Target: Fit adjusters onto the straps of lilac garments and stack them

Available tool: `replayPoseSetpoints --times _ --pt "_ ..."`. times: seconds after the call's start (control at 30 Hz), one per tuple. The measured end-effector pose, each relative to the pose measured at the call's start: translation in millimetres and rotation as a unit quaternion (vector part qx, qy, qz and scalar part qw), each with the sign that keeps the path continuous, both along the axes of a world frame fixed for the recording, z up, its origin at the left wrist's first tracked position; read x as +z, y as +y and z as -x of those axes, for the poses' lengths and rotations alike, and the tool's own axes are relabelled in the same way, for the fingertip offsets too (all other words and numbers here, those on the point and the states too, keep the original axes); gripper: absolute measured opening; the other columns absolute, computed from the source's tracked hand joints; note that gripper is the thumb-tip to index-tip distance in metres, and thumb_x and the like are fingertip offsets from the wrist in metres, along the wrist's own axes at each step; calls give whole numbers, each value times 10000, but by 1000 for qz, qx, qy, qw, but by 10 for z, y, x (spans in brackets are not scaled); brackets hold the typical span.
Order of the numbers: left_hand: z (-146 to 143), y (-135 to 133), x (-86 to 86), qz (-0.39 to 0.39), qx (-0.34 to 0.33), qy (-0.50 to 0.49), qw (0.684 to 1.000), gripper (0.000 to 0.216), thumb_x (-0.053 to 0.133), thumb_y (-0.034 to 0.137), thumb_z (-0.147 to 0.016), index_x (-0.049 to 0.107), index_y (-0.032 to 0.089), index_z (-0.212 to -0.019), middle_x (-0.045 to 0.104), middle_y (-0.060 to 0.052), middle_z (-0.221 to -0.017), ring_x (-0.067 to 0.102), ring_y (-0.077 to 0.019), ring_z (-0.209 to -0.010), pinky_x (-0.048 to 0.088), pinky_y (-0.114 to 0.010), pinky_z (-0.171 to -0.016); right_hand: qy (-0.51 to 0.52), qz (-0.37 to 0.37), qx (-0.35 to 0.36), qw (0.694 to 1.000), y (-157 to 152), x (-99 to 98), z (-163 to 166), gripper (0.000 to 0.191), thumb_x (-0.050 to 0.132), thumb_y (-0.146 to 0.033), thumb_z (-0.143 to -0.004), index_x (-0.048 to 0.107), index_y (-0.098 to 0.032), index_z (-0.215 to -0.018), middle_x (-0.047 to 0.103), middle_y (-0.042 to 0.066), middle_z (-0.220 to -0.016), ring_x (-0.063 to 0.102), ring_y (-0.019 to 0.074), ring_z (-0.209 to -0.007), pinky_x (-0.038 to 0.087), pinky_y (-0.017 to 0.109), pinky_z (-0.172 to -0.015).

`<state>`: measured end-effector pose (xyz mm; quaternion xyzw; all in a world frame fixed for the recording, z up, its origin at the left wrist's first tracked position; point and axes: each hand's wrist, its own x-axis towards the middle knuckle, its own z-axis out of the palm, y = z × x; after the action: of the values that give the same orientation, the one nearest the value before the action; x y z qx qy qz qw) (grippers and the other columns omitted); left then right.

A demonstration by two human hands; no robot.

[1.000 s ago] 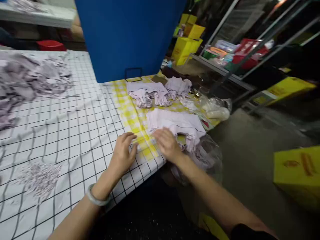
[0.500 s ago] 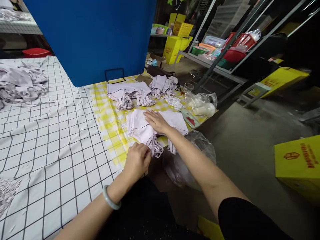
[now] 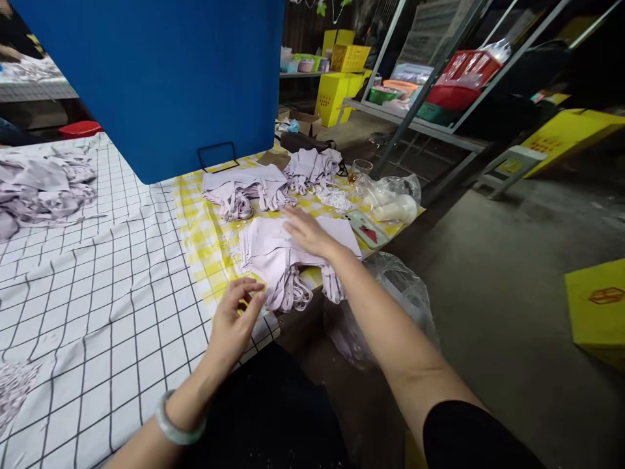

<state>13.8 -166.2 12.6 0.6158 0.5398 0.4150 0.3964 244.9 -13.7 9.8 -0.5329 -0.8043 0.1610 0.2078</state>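
Observation:
My right hand (image 3: 307, 231) lies over the near stack of pale lilac cloth pieces (image 3: 268, 241), fingers stretched out, palm down. Loops of narrow strap hang from that stack's front side over the table edge. Just left of these straps is my left hand (image 3: 237, 316), its fingers loosely bent and the thumb apart, with nothing visible in it. A pale green bangle (image 3: 178, 423) circles the left wrist. Behind the near stack lies a second stack of lilac pieces (image 3: 249, 182) with straps, and to its right a bunched pile of the same cloth (image 3: 312, 166).
A blue panel (image 3: 170, 85) rises behind the stacks. On the table's right end lie a phone (image 3: 366, 228), a glass (image 3: 360, 168) and clear plastic bags (image 3: 390, 198). More cloth (image 3: 43, 182) is heaped at left. A plastic bag (image 3: 390, 293) hangs below the right edge.
My left hand has moved left, away from the straps, and its fingers have loosened. The right hand stays on the near stack. The view has shifted slightly.

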Motion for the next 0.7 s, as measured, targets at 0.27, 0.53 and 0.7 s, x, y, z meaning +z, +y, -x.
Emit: replayPoseSetpoints --times 0.27,0.53,0.7 --pt "-465 1268 49 -216 -116 397 885 470 427 364 -1008 549 101 -1378 469 -177 -1516 378 -324 -1439 285 -540 -1193 -130 32 -126 983 -74 -64 -632 598 235 -501 -1024 379 -231 -1538 264 61 -1648 189 320 -1528 174 610 -1208" --pt "-396 1233 -254 -102 -116 431 889 626 337 526 -1011 382 169 -1523 266 -113 -1636 177 -318 -1530 142 -600 -1224 -172 42 -153 972 -70 -539 -701 585 189 -436 -1003 390 -277 -1529 299 18 -1635 234 251 -1522 197 533 -1230" --pt "-51 973 -164 -26 -123 294 948 685 426 577 -964 399 175 -1518 273 -145 -1623 189 -353 -1522 96 -620 -1221 -130 -53 -98 985 -54 -831 -1024 657 210 -533 -919 455 -326 -1492 506 140 -1503 448 302 -1407 380 556 -1124"
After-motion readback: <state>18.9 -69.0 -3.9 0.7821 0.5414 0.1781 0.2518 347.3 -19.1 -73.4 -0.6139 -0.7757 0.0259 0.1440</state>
